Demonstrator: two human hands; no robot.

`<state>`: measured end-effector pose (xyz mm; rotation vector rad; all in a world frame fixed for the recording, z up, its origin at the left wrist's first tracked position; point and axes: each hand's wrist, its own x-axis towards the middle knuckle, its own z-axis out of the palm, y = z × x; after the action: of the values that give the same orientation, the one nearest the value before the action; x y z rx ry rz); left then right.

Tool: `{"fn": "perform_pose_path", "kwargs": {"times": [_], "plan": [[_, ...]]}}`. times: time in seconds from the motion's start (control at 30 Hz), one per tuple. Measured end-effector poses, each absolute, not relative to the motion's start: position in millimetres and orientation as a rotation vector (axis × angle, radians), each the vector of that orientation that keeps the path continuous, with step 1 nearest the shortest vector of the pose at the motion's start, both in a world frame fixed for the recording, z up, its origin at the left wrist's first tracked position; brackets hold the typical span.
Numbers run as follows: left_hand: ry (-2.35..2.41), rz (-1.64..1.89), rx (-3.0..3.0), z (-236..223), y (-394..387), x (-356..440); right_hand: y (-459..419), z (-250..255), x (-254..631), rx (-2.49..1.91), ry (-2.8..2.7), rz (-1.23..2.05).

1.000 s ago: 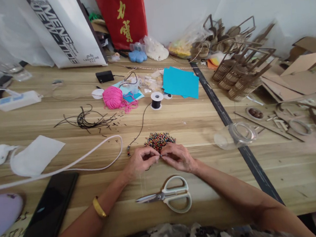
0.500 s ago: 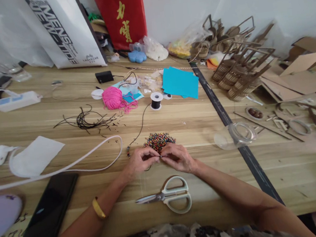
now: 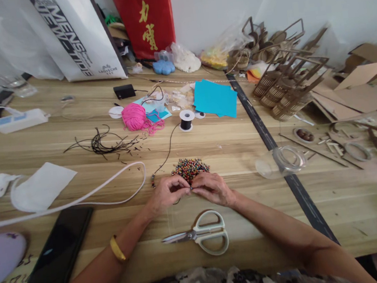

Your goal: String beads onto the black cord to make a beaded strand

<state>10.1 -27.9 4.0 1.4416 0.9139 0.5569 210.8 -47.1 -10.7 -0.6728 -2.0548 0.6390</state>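
My left hand (image 3: 167, 194) is closed in a pinch on the black cord, whose end pokes out below its fingers. Fingertip to fingertip with it, my right hand (image 3: 214, 190) pinches a tiny dark bead. Just beyond both hands lies a pile of small multicoloured beads (image 3: 190, 166), partly covered by the fingers. The black cord (image 3: 171, 150) runs from a white-rimmed spool (image 3: 186, 121) down to a few strung beads (image 3: 153, 180) left of my left hand. Scissors (image 3: 202, 234) with pale handles lie nearer to me, blades pointing left.
A black phone (image 3: 56, 254) and a white cable (image 3: 111, 182) lie to the left. Cut black cords (image 3: 102, 144) and pink yarn (image 3: 134, 117) are farther back. On the right stand a clear plastic container (image 3: 281, 162) and several brown woven baskets (image 3: 281, 94).
Both hands keep nearly the same place, with only a slight shift of the pinching fingertips. Everything else on the table stays where it was.
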Motion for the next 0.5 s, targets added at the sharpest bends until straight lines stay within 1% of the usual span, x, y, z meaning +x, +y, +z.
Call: {"fn": "perform_pose_path", "kwargs": {"times": [0.33,0.5], "plan": [[0.854,0.669,1.392,8,-29,9,-49,-5,211,-0.682,-2.089,0.557],[0.917,0.740,1.380,16,-28,7,-50,-6,214,-0.685,-2.102,0.480]]}}
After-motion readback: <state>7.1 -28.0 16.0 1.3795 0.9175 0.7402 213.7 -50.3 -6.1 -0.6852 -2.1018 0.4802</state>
